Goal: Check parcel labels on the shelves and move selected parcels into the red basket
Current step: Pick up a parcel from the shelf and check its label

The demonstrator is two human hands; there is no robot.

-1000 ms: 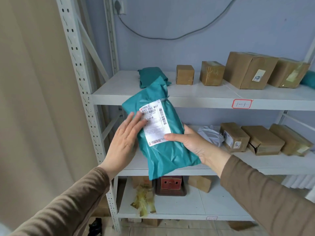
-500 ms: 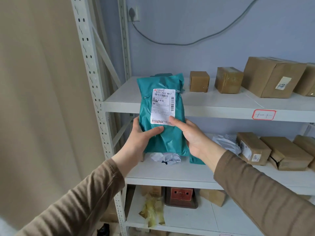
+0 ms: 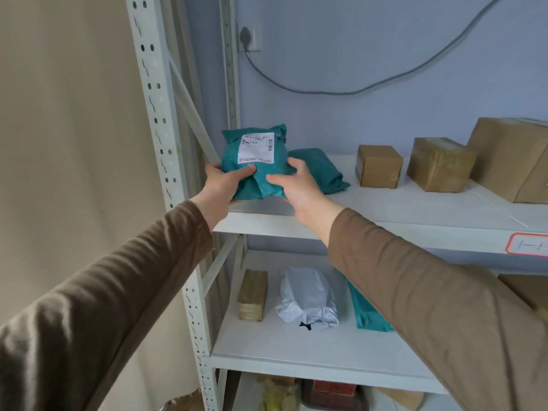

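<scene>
The upper shelf (image 3: 385, 209) in front of me carries a folded teal bag (image 3: 320, 170) lying just right of my hands, then a small brown box (image 3: 379, 166), a taped brown box (image 3: 440, 164) and part of a larger carton (image 3: 513, 158) at the right edge, each standing apart from the next. The shelf below (image 3: 296, 345) holds a narrow brown box (image 3: 252, 295) on its side, a crumpled white mailer (image 3: 307, 298) beside it, and a teal mailer (image 3: 367, 312) mostly hidden by my right sleeve (image 3: 430, 307). On the lowest level I can make out a dark tray with something reddish in it, too cut off to tell more. The teal parcel (image 3: 255, 164) is at the left end of the upper shelf, upright and tipped slightly back, its white label (image 3: 256, 148) facing me. My left hand (image 3: 222, 182) grips its lower left corner, thumb across the front just under the label, and my right hand (image 3: 292, 185) holds the lower right side, thumb pressed to the front and fingers curled round the edge. Whether its bottom touches the shelf board I cannot tell, since my hands cover it.
</scene>
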